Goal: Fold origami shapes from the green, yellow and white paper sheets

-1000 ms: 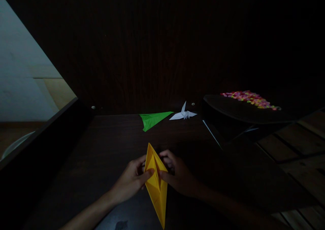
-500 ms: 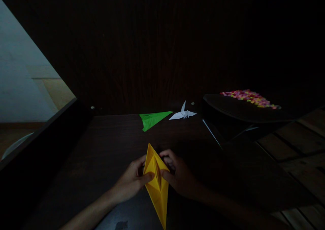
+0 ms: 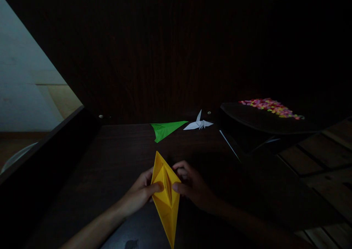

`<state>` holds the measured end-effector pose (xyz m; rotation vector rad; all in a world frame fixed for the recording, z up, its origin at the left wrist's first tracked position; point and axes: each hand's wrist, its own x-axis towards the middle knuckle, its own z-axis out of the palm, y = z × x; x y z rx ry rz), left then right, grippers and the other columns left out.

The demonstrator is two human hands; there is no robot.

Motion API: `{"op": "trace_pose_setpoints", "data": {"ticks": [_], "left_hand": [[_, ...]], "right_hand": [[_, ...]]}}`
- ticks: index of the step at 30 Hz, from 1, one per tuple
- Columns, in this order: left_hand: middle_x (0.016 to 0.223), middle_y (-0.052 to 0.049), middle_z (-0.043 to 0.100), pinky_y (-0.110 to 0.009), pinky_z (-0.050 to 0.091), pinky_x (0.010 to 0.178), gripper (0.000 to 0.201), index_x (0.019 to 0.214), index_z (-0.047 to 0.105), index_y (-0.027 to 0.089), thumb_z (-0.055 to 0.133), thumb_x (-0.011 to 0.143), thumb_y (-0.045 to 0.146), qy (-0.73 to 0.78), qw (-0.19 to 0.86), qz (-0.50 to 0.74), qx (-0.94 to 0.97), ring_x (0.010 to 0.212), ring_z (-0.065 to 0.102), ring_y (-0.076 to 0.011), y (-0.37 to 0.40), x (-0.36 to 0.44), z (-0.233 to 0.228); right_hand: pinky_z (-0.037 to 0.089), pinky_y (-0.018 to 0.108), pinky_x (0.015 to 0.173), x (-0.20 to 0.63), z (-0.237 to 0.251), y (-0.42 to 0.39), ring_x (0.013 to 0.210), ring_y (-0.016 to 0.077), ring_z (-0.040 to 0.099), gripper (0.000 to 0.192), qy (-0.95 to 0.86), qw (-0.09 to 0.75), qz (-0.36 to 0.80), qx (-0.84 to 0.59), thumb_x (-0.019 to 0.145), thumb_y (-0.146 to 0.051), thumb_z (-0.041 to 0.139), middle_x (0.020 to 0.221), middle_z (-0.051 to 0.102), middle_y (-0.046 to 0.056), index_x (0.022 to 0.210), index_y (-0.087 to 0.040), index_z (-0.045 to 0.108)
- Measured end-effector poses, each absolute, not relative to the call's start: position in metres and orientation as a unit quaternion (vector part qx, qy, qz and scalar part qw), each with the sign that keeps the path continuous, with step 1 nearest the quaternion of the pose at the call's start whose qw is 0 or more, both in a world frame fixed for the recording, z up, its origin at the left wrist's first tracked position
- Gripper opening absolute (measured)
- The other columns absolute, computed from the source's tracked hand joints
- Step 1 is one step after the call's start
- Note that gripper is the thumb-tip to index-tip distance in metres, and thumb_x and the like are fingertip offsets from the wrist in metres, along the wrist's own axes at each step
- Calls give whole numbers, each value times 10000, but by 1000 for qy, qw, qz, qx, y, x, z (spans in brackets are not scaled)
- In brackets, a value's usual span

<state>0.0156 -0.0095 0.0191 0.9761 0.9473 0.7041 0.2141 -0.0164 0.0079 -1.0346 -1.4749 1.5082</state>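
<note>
A dark wooden back panel (image 3: 165, 58) rises beyond the yellow origami paper (image 3: 167, 201), and a dark wooden tabletop (image 3: 118, 146) spreads beneath and around it. Farther off, to the paper's right and beyond it, a dark shelf (image 3: 255, 123) with a rounded front edge bears a cluster of small pink, red and yellow pieces (image 3: 272, 107), too small to identify. The yellow origami paper itself is a long diamond, one tip aimed at the panel, its folded layers parted slightly along the middle; whether it touches the tabletop, I cannot tell. On its left edge the left hand (image 3: 140, 191) grips it, thumb flat on the upper face and fingers mostly hidden behind; on its right edge the right hand (image 3: 193, 186) grips likewise, thumb on the face, fingers curled beside and behind. Beyond the yellow paper lies a green folded paper (image 3: 167, 130), and beyond and to its right a smaller white origami crane (image 3: 198, 124), just beside the green piece.
</note>
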Motion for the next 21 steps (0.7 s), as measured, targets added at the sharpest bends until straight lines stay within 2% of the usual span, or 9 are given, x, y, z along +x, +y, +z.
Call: {"op": "trace_pose_setpoints", "data": {"ticks": [5,10,14,21], "left_hand": [[739,-22,669,-218,390,504,333,959,668,134,714,650,249,446,711,324,437,580,577,-142,-10,15,20],[753,-19,664,-245,430,548,299,914,668,139,712,632,227,444,718,328,423,566,557,-133,-10,14,18],[717,-14,653,-254,450,573,256,868,671,139,717,624,196,434,732,332,406,563,555,-134,-10,13,16],[732,-28,665,-264,456,598,261,892,682,133,737,645,197,421,750,329,390,587,571,-143,-12,13,18]], "right_hand": [[451,180,408,214,7,-13,612,116,573,422,-505,371,694,-355,762,-465,682,886,588,6,1055,-207,521],[473,171,370,211,3,-10,518,98,578,411,-454,351,742,-346,776,-529,663,781,609,-6,964,-184,541],[468,173,348,211,0,-8,501,115,600,415,-426,337,769,-336,781,-533,661,729,620,-8,961,-181,533],[419,151,349,211,5,-9,441,85,555,400,-379,320,808,-319,797,-511,661,684,612,-27,977,-184,516]]}}
